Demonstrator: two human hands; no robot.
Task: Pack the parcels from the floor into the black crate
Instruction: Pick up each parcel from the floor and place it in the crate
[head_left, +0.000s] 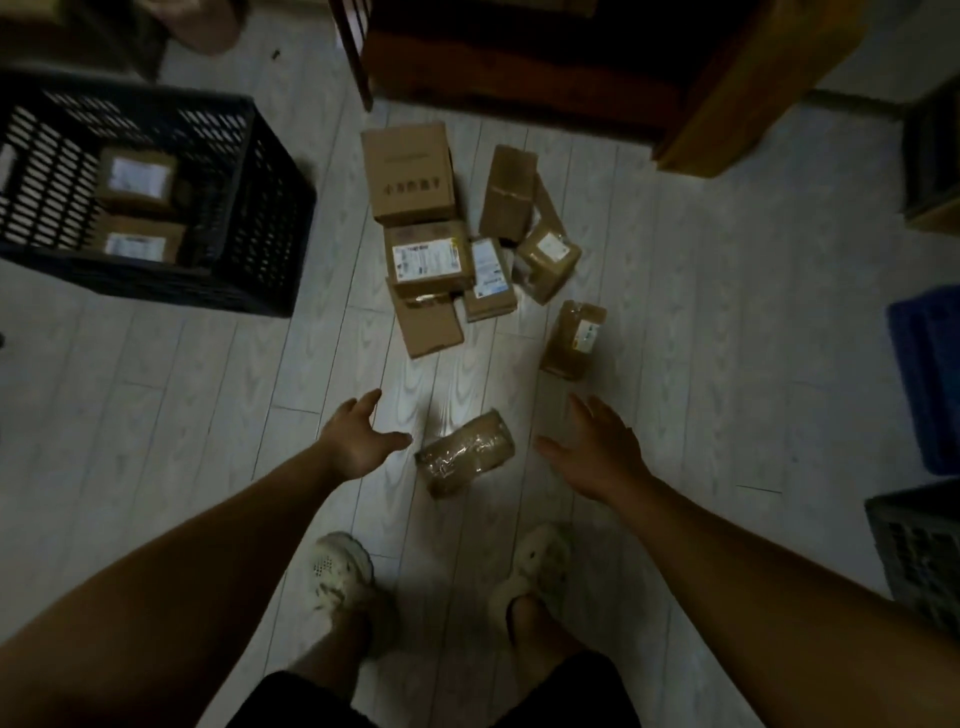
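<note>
Pale wood-grain floor under dim light, and on it, at the upper left, sits the black crate with its slotted walls; two labelled cardboard parcels lie inside, one farther in, one nearer. Right of the crate, a loose heap of parcels on the boards: a big plain carton at the back, a labelled box in front of it, smaller ones leaning around. One taped brown parcel lies apart to the right. Closest of all, a tape-wrapped parcel rests on the floor between both hands. Left hand reaches out, fingers spread, empty, just beside that parcel's left end. Right hand is out too, palm inward, fingers apart, holding nothing, near its right side. Two light shoes stand below.
</note>
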